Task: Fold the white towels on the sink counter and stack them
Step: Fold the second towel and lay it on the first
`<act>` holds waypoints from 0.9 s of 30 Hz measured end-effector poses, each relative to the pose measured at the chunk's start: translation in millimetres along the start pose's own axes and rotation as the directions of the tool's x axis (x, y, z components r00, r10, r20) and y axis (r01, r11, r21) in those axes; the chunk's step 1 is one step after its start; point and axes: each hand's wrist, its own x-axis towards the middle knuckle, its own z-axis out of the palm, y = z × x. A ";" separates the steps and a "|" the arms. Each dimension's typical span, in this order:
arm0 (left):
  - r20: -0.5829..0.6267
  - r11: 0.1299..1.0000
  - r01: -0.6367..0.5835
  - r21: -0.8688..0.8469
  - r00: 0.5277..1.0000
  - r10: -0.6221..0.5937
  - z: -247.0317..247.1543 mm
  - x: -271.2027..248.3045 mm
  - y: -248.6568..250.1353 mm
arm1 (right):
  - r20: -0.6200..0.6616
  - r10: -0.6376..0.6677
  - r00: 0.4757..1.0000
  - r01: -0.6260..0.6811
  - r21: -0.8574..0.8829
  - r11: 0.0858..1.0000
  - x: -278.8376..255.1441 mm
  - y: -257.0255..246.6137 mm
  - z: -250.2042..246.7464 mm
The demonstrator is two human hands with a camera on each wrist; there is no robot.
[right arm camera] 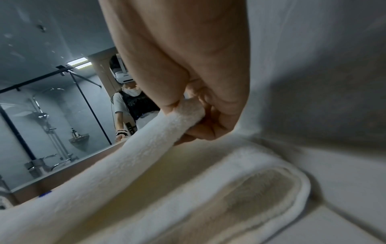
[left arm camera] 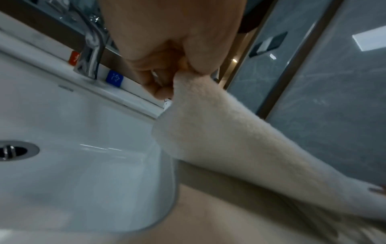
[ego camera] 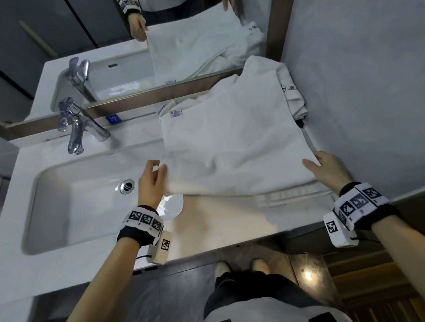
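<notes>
Both hands pinch the white towel (ego camera: 233, 144) by its near corners: left hand (ego camera: 151, 182), right hand (ego camera: 329, 170). Their fingers (left arm camera: 163, 92) hold it taut above the worktop (ego camera: 225, 220), likely to square the fold; crumpled towels (ego camera: 289, 87) lie beyond.

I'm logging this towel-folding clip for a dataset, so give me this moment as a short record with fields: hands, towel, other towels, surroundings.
left hand: pinches the near-left corner of the held towel
right hand: pinches the near-right corner
held towel: white, stretched between both hands, near edge lifted off the counter
folded towel: lies on the counter under the held one
unfolded towels: heaped by the mirror in the right corner
sink basin: left of the towels, faucet behind it
</notes>
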 end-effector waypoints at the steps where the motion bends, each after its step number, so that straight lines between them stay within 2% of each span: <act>1: 0.014 0.997 0.034 0.076 0.999 -0.035 -1.2 -0.5 -4.8 | 0.005 0.008 1.000 -0.008 -0.008 1.000 -0.2 0.5 0.1; 3: 0.075 0.952 0.150 0.268 0.982 -0.175 -1.6 -4.8 -20.8 | 0.015 0.036 0.999 -0.036 -0.020 0.999 -1.0 3.0 1.6; 4: 0.129 0.905 0.210 0.370 0.953 -0.274 -0.2 -9.3 -29.9 | 0.022 0.058 0.998 -0.058 -0.023 0.998 -1.5 4.9 2.5; 6: 0.235 0.820 0.307 0.483 0.857 -0.459 3.6 -18.9 -45.8 | 0.034 0.092 0.995 -0.091 -0.033 0.995 -2.1 9.3 4.1; 7: 0.254 0.806 0.357 0.472 0.820 -0.512 5.4 -22.2 -50.3 | 0.036 0.097 0.995 -0.096 -0.036 0.995 -1.7 11.9 4.4; 8: 0.250 0.807 0.404 0.430 0.806 -0.537 6.3 -23.6 -52.5 | 0.033 0.099 0.995 -0.097 -0.034 0.995 -0.9 14.5 4.5; 11: 0.205 0.818 0.486 0.308 0.805 -0.556 9.6 -21.2 -48.6 | 0.000 0.100 0.995 -0.100 -0.038 0.994 0.7 19.5 3.1; 14: 0.143 0.830 0.553 0.068 0.818 -0.557 14.1 -19.7 -42.5 | -0.034 0.079 0.996 -0.080 -0.035 0.996 -1.5 20.6 1.3; 16: 0.105 0.846 0.528 -0.077 0.848 -0.520 12.8 -23.2 -39.0 | -0.058 0.038 0.998 -0.042 -0.072 0.997 -4.1 21.9 -0.5; 19: 0.100 0.946 0.315 -0.072 0.946 -0.307 7.6 -37.1 -35.9 | 0.019 -0.035 0.999 0.037 -0.143 0.989 -10.4 22.4 -2.9; 20: 0.108 0.964 0.255 -0.068 0.963 -0.247 4.5 -42.0 -34.8 | 0.065 -0.050 0.997 0.060 -0.147 0.987 -12.6 21.8 -3.1; 21: 0.129 0.973 0.223 -0.064 0.968 -0.214 1.7 -46.2 -33.5 | 0.106 -0.061 0.992 0.076 -0.144 0.987 -14.9 20.6 -3.1; 24: 0.224 0.965 0.243 -0.098 0.950 -0.217 -4.6 -55.3 -31.8 | 0.197 -0.063 0.978 0.092 -0.139 0.986 -19.1 19.2 -3.7; 27: 0.237 0.992 0.119 0.052 0.963 -0.128 -6.2 -59.2 -30.0 | 0.140 -0.147 0.979 0.163 -0.110 0.980 -19.7 19.2 -4.7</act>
